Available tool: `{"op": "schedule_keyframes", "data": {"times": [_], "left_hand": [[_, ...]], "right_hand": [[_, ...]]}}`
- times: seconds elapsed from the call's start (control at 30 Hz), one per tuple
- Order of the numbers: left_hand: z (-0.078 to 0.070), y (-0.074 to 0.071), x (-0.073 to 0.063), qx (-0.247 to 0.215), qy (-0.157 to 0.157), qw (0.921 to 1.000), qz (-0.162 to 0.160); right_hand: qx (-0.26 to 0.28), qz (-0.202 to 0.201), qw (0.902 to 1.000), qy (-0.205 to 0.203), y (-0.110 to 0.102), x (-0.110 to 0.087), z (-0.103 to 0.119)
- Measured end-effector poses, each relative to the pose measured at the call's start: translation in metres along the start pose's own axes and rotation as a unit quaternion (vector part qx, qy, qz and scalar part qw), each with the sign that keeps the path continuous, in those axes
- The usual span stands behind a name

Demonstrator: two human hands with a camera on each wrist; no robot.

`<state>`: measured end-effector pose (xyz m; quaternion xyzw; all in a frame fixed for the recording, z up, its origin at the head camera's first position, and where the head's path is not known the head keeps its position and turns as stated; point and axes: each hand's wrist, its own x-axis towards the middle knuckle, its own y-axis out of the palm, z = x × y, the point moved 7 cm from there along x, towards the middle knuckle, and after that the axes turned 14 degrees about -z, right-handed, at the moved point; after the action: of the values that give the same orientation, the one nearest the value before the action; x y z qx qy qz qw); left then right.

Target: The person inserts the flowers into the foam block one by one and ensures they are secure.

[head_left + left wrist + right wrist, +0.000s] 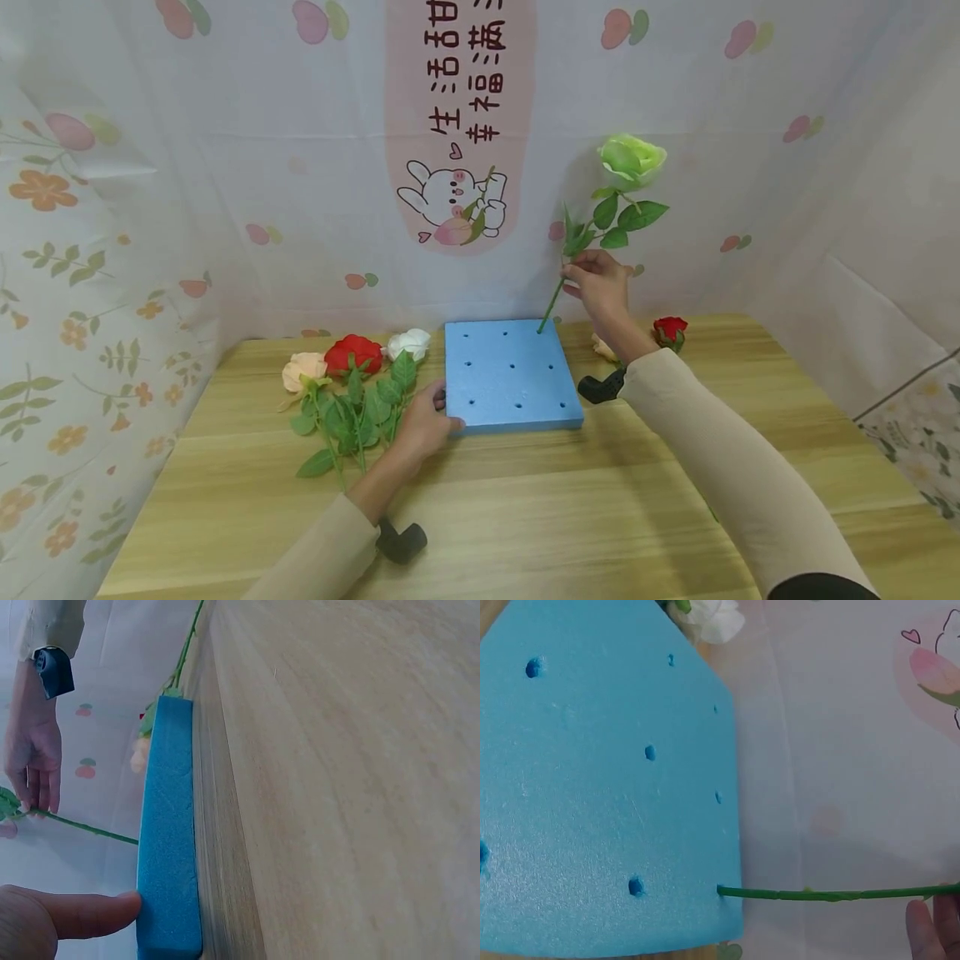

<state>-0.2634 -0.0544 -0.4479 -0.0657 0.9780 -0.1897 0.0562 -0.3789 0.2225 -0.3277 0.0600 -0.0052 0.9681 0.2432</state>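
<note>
Soft, even light in here; faint shadow on the worktop [517, 517] beside the right sleeve [720, 450], weak gloss on the blue board [592, 787]. Head view bright, fairly crisp; both wrist views dimmer, bluish, fine detail slightly soft.

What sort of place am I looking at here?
Probably an indoor flower-arranging or craft corner, though I can't be certain: a wood-grain table, patterned hangings around it, and flowers lying beside a holed blue board.
</note>
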Motion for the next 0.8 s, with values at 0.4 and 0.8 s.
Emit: {"op": "schedule_keyframes", "data": {"times": [0.4, 0.8], "left_hand": [[0.0001, -0.0033, -0.0014, 0.000, -0.004, 1.0000, -0.004], [-0.0033, -0.0036, -0.0031, 0.001, 0.003, 1.0000, -0.004]], "right_hand": [[-0.095, 0.004, 0.9952, -0.024, -0.0005, 0.0053, 0.0011], [-0.092, -0.002, 0.9956, -0.021, -0.0076, 0.0057, 0.0004]]}}
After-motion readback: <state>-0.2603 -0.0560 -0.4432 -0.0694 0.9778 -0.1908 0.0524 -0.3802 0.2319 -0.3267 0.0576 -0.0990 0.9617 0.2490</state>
